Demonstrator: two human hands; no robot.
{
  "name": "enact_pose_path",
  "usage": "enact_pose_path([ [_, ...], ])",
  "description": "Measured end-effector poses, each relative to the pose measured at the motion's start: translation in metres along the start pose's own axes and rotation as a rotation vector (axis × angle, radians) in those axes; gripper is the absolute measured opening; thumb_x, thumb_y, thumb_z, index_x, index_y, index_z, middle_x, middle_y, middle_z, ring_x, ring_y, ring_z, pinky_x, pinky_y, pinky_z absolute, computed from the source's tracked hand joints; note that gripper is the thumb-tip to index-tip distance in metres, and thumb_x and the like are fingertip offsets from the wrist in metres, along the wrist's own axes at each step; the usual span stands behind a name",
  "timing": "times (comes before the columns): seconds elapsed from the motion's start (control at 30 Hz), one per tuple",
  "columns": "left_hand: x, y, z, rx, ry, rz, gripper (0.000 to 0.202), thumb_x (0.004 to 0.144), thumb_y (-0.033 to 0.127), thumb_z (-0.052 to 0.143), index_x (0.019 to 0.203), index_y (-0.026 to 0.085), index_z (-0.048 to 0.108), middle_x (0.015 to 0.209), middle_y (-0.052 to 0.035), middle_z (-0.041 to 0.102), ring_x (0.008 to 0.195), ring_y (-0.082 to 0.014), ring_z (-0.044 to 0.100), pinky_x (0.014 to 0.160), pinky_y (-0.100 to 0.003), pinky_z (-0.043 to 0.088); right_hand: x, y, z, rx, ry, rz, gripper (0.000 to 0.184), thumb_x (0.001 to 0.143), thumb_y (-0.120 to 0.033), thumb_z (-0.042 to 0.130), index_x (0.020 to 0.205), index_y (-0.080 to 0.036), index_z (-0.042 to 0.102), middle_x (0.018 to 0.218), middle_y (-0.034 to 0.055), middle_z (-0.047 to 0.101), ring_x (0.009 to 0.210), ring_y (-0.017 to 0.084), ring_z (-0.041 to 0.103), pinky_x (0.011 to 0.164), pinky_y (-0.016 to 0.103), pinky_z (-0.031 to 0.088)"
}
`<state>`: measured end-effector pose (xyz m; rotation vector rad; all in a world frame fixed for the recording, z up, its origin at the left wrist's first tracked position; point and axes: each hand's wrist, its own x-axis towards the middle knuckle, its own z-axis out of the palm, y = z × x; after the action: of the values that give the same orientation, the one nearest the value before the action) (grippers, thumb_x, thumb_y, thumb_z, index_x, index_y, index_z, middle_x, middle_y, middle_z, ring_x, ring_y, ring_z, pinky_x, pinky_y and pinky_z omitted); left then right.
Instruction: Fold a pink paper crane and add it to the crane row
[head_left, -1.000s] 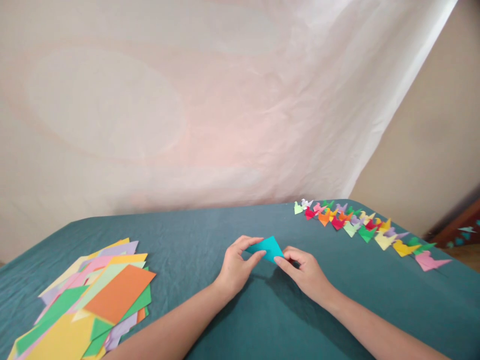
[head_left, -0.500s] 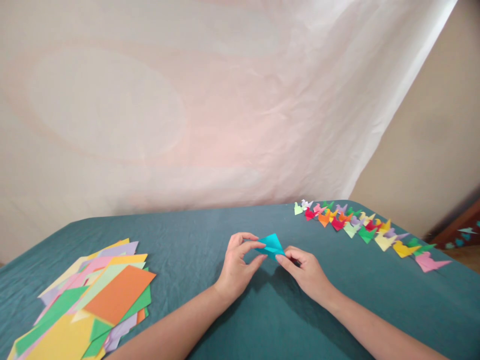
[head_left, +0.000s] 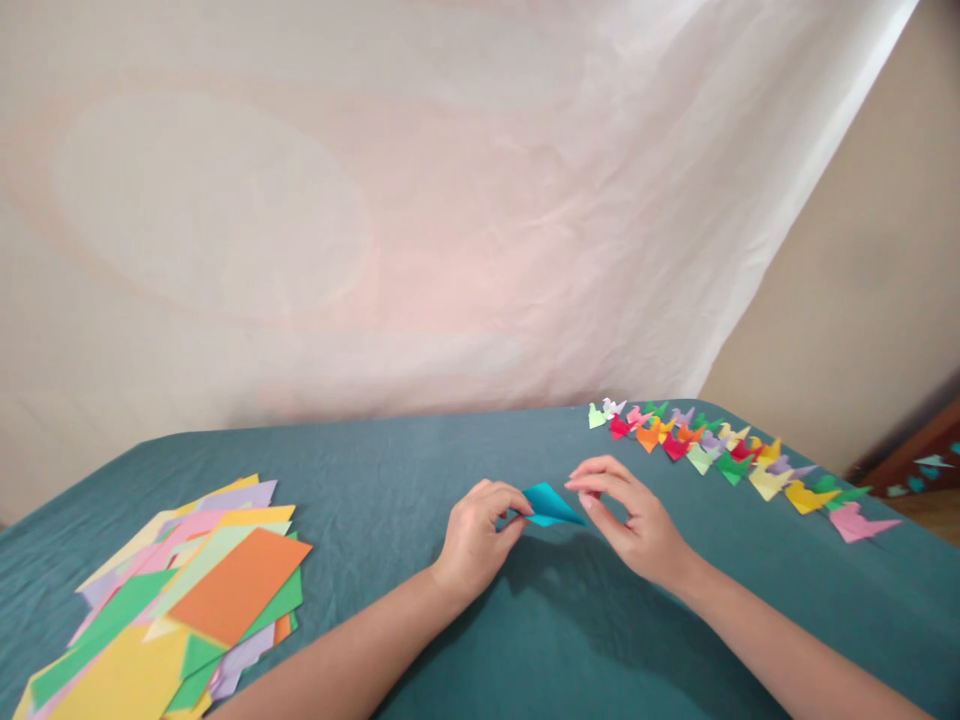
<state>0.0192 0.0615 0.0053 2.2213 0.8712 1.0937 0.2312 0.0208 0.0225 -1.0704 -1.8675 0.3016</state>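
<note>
A small piece of folded blue paper is held just above the table, its pointed end towards the right. My left hand pinches its left corner between thumb and fingers. Just to the right of the paper, my right hand is raised and apart from it, thumb and fingers parted with nothing between them. Shadows of both hands fall on the dark green cloth below.
A loose pile of coloured paper sheets lies at the left. Rows of folded paper birds in several colours stand along the right side of the green table. A pale curtain hangs behind.
My right hand has let go of the blue paper and moved up and right. The paper has tilted and looks narrower, still pinched by my left hand.
</note>
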Motion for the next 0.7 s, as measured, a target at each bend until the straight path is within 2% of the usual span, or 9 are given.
enact_pose_path([
  [0.13,0.001,0.0,-0.001,-0.031,-0.057,0.013,0.017,0.072,0.008,0.056,0.079,0.022,0.064,0.088,-0.0011,0.066,0.082,-0.0162,0.057,0.079,-0.029,0.042,0.001,0.001,-0.002,-0.12,-0.198,-0.175,0.037,0.086,-0.008,0.036,0.105,-0.027,0.063,0.113,0.0073,0.054,0.1,0.019,0.052,0.085,0.036,0.045],
  [0.27,0.0,-0.001,-0.001,-0.075,-0.093,0.01,0.023,0.069,0.004,0.053,0.08,0.021,0.064,0.089,-0.0014,0.066,0.086,-0.0165,0.058,0.083,-0.03,0.043,-0.001,0.01,0.002,-0.191,-0.283,-0.231,0.049,0.08,0.001,0.035,0.11,-0.028,0.061,0.125,0.0054,0.051,0.105,0.019,0.05,0.084,0.038,0.045],
  [0.37,0.001,-0.003,0.0,-0.136,-0.058,0.004,0.024,0.069,0.002,0.051,0.08,0.02,0.063,0.091,-0.002,0.065,0.089,-0.0158,0.059,0.083,-0.029,0.043,-0.002,0.013,0.005,-0.26,-0.246,-0.218,0.048,0.077,0.0,0.04,0.11,-0.028,0.061,0.129,0.0057,0.047,0.111,0.021,0.045,0.087,0.041,0.043],
  [0.47,0.003,-0.005,0.0,-0.166,0.004,-0.04,0.021,0.07,0.003,0.05,0.077,0.019,0.063,0.09,-0.003,0.065,0.087,-0.0156,0.06,0.08,-0.028,0.045,-0.004,0.015,0.008,-0.374,-0.163,-0.232,0.038,0.075,-0.006,0.052,0.101,-0.03,0.066,0.131,0.004,0.045,0.118,0.026,0.038,0.092,0.048,0.037],
  [0.6,0.004,-0.007,-0.002,-0.15,0.044,-0.106,0.013,0.069,0.007,0.055,0.07,0.018,0.061,0.089,-0.0043,0.065,0.084,-0.0167,0.06,0.078,-0.029,0.046,-0.007,0.017,0.01,-0.461,-0.139,-0.308,0.028,0.075,-0.013,0.059,0.092,-0.033,0.069,0.123,0.0014,0.055,0.118,0.028,0.038,0.091,0.049,0.034],
  [0.7,0.003,-0.007,-0.004,-0.072,-0.007,-0.085,0.018,0.067,0.005,0.055,0.077,0.018,0.063,0.093,-0.0048,0.063,0.089,-0.0178,0.059,0.082,-0.031,0.045,-0.008,0.017,0.011,-0.468,-0.171,-0.349,0.027,0.079,-0.013,0.057,0.095,-0.031,0.068,0.107,0.0017,0.064,0.113,0.025,0.044,0.09,0.047,0.034],
])
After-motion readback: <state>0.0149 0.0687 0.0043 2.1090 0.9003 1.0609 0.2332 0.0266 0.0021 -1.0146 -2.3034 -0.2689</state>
